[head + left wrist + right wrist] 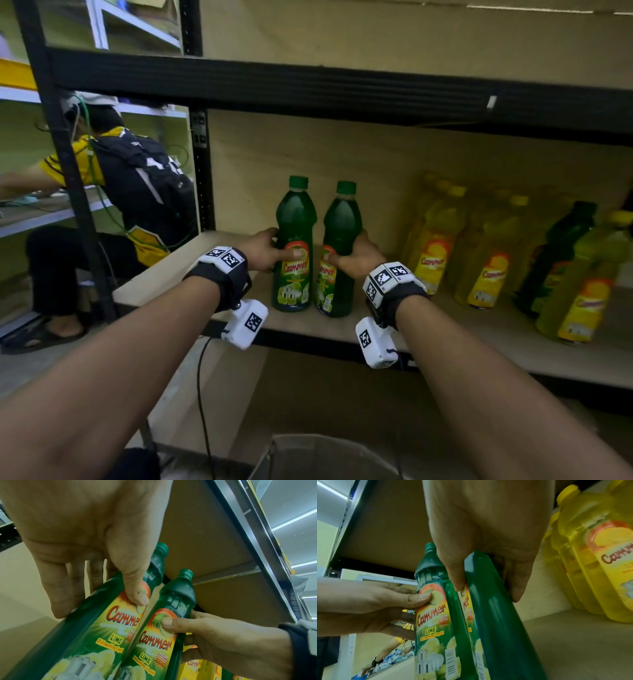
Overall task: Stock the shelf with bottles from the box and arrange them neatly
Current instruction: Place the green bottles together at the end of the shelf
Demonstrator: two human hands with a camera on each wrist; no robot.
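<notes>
Two green lime dishwashing-liquid bottles stand upright side by side near the front of the wooden shelf (212,250). My left hand (265,248) grips the left green bottle (294,222) at label height, thumb on the front of the label and fingers behind. My right hand (356,257) grips the right green bottle (340,226) the same way. In the left wrist view my thumb (135,588) presses the left bottle's label (120,622). In the right wrist view my right hand (488,563) wraps the right bottle (501,622). The two bottles nearly touch.
Yellow bottles (435,253) and one more green bottle (561,246) stand in a row to the right on the same shelf. A black shelf beam (308,85) runs overhead. Another person (133,185) crouches at the left. A grey container rim (325,448) shows below.
</notes>
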